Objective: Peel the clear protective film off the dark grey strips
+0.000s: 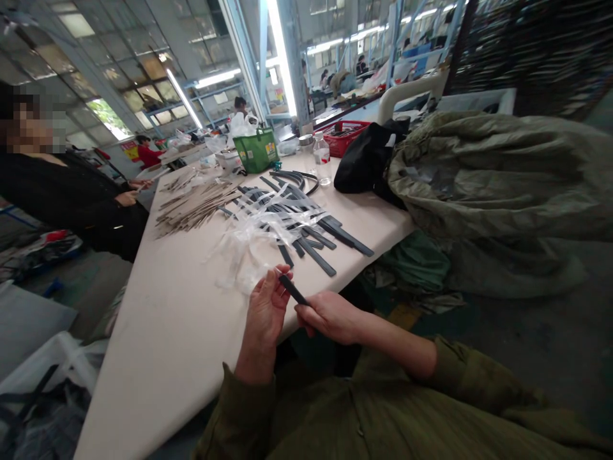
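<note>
A short length of dark flat strap is held between my two hands near the table's front edge. My left hand pinches its far end, fingers bent around it. At the near end, my right hand grips the strap between thumb and curled fingers. Just beyond lies a loose pile of similar dark straps, with clear plastic strips spread over them. Some crumpled clear film lies behind my left hand.
The pale table also carries brown strips, a green bag, a plastic bottle, a red basket and a black bag. A large sack stands right. A person in black stands left, near a white bin.
</note>
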Demonstrator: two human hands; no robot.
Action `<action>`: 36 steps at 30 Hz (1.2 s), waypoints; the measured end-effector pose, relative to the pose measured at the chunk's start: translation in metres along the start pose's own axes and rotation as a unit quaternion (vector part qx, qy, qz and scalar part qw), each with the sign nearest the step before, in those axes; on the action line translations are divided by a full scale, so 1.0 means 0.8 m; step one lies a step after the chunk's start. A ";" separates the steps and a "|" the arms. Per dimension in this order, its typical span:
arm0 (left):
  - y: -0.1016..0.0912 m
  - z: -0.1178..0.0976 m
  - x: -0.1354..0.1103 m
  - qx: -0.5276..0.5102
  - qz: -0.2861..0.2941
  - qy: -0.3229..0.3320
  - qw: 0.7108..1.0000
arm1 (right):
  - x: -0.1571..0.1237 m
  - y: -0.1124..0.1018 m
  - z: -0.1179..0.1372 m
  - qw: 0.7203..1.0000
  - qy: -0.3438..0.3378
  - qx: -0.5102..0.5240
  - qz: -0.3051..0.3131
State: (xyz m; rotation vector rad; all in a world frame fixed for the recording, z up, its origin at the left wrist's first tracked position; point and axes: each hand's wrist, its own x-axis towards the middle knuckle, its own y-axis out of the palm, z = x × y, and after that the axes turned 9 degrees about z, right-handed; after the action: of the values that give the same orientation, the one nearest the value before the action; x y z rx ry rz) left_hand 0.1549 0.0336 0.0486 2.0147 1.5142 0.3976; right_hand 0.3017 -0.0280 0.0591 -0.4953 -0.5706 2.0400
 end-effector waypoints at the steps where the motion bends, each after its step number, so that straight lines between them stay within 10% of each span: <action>1: -0.001 0.002 -0.001 0.000 0.000 -0.005 1.000 | 0.002 0.002 -0.003 1.000 0.004 0.004 0.003; 10: -0.024 0.053 -0.042 0.033 -0.019 -0.064 0.997 | -0.012 0.015 -0.027 0.984 -0.028 0.138 0.106; 16: -0.050 0.075 -0.069 -0.035 -0.098 -0.081 0.991 | -0.081 0.043 -0.082 0.964 0.091 0.236 0.081; 24: -0.029 0.140 -0.112 -0.036 0.044 -0.228 0.972 | -0.107 0.057 -0.091 0.965 0.099 0.234 0.062; 31: -0.029 0.141 -0.109 -0.003 0.015 -0.223 0.975 | -0.200 0.046 -0.139 0.958 0.174 0.223 0.035; 36: -0.013 0.161 -0.115 0.023 0.069 -0.282 0.957 | -0.171 0.061 -0.127 0.973 0.167 0.160 -0.013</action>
State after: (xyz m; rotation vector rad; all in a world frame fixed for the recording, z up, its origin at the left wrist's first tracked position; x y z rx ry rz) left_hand 0.1900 -0.0861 -0.0494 2.0407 1.0382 -0.1582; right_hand 0.3914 -0.1490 -0.0353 -0.6140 -0.0429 1.9185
